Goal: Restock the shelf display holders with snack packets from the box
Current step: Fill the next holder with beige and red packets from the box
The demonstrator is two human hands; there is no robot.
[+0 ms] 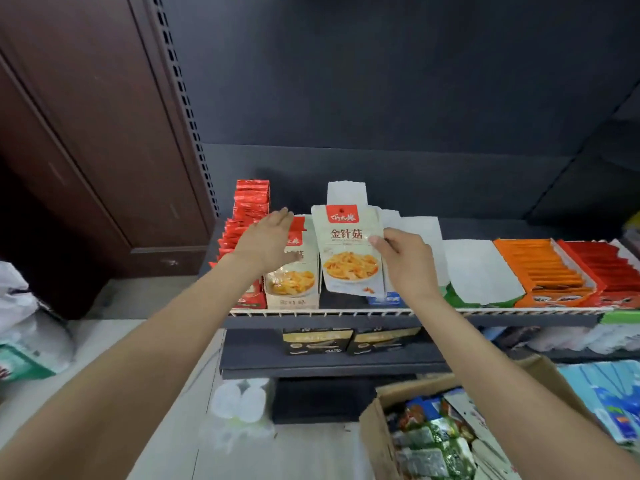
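A dark shelf (pixel 346 315) with a pale wire front rail is sitting against a dark back wall (pixel 381 81). At 9 o'clock a brown wooden door (pixel 86 133) is standing, and the floor (pixel 166 427) below is looking pale.

The right hand (pixel 408 261) is pinching a white snack packet (pixel 348 251) by its right edge, thumb in front and fingers curling behind. The packet is standing upright in the middle of the shelf, over an open slot. Its red label is showing writing too blurry to read, and under it the big words 金针菇 above a picture of yellow food.

The left hand (pixel 266 240) is reaching flat, fingers straight, touching the top of a white holder (pixel 294 282) with the same kind of packets at 9 o'clock from the held packet. Red packets (pixel 249 209) are standing further left.

At 3 o'clock, orange packets (pixel 543 268) are lying in a row.

At 5 o'clock a cardboard box (pixel 374 431) is sitting on the floor, holding mixed packets.
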